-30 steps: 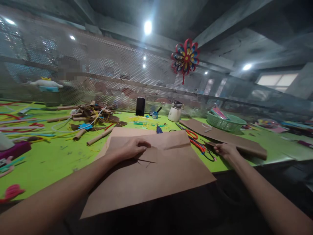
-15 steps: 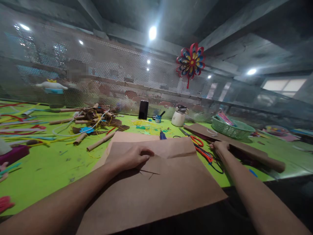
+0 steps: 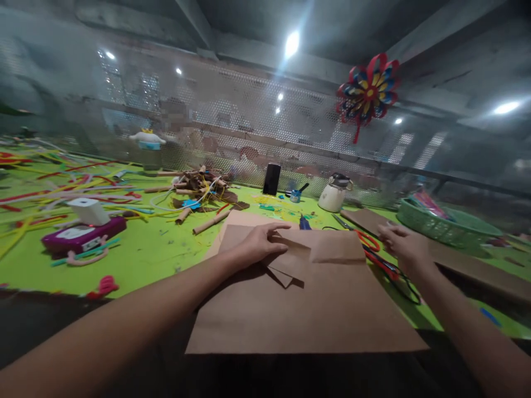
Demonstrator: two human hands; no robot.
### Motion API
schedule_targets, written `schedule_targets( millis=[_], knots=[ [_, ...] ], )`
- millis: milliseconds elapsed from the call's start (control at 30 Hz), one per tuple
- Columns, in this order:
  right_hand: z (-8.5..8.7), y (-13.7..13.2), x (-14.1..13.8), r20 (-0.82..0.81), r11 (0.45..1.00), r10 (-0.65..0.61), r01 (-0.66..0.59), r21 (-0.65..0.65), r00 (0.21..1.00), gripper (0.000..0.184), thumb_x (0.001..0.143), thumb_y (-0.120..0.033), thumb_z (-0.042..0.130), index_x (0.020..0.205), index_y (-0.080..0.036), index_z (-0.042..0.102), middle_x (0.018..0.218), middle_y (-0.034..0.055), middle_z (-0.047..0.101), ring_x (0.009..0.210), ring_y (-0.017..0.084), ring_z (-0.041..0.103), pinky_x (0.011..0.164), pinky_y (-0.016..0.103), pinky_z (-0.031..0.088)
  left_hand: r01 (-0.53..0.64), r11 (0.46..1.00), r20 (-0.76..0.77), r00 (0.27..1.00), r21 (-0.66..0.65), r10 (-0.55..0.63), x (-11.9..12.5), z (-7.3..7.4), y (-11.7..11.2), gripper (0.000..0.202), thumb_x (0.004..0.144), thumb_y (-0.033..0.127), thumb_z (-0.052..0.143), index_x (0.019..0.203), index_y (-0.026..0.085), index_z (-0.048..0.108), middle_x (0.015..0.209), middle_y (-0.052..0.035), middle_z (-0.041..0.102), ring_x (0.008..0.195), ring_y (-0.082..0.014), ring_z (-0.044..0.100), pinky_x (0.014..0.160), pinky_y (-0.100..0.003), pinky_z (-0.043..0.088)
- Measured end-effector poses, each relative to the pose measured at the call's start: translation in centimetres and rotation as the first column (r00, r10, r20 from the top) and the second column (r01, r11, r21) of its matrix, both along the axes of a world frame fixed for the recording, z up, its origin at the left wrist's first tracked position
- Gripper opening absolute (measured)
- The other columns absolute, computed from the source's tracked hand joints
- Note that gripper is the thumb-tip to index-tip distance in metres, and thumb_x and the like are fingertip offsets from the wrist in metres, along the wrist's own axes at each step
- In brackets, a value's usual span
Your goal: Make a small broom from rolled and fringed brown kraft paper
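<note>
1. Brown sheet [image 3: 307,323] lies on the green table [image 3: 149,251], overhanging the near edge.
2. Left hand [image 3: 260,243] rests on it, thumb and forefinger apart.
3. Right hand [image 3: 403,244], fingers curled, is by folded paper [image 3: 468,262]; cannot tell if gripping.
4. Orange-handled scissors [image 3: 385,268] lie between sheet and right hand; green basket [image 3: 440,225] stands beyond.

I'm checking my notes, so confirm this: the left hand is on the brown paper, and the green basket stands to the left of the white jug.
Not quite: the head view shows the green basket to the right of the white jug. The left hand is on the brown paper, as stated.
</note>
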State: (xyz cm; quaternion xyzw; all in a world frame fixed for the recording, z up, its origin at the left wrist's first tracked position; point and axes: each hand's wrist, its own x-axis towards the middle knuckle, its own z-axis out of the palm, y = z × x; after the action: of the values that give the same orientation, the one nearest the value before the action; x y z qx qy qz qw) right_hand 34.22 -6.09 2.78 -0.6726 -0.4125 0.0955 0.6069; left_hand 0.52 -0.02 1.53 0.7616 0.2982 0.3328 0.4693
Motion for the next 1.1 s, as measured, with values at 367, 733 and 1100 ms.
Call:
schedule_targets(
  millis=[367, 733, 1100],
  knots=[
    [-1.3, 2.9, -16.5, -0.251, 0.717, 0.644, -0.685, -0.129, 0.722, 0.031, 0.058, -0.043, 0.072, 0.069, -0.016, 0.063, 0.054, -0.001, 0.058, 0.047, 0.012, 0.049, 0.048, 0.025, 0.038, -0.15, 0.97, 0.264, 0.944, -0.19, 0.198, -0.4, -0.1, 0.0, 0.037, 0.066, 0.032, 0.066, 0.098, 0.013, 0.061, 0.082, -0.0037, 0.063, 0.074, -0.0148, 0.054, 0.069, -0.025, 0.042],
    [-3.2, 2.9, -16.3, -0.278, 0.683, 0.691, -0.729, -0.052, 0.667, 0.035, 0.062, -0.044, 0.071, 0.082, -0.015, 0.067, 0.072, 0.0032, 0.065, 0.067, 0.018, 0.056, 0.06, 0.028, 0.042, -0.23, 0.967, 0.069, 0.969, -0.109, 0.238, -0.2, -0.8, 0.7, 0.025, 0.07, 0.039, 0.058, 0.068, 0.016, 0.049, 0.061, 0.0031, 0.049, 0.061, -0.0116, 0.044, 0.058, -0.022, 0.034],
    [-2.7, 2.6, -16.4, -0.44, 0.749, 0.614, -0.659, 0.064, 0.655, 0.033, 0.055, -0.036, 0.077, 0.08, -0.017, 0.069, 0.074, 0.0032, 0.068, 0.068, 0.018, 0.059, 0.062, 0.029, 0.044, -0.01, 0.95, 0.246, 0.965, -0.313, 0.091, -0.1, -0.6, 0.4, 0.024, 0.071, 0.037, 0.06, 0.082, 0.015, 0.058, 0.075, -0.0009, 0.06, 0.068, -0.013, 0.053, 0.066, -0.024, 0.041]
  ],
)
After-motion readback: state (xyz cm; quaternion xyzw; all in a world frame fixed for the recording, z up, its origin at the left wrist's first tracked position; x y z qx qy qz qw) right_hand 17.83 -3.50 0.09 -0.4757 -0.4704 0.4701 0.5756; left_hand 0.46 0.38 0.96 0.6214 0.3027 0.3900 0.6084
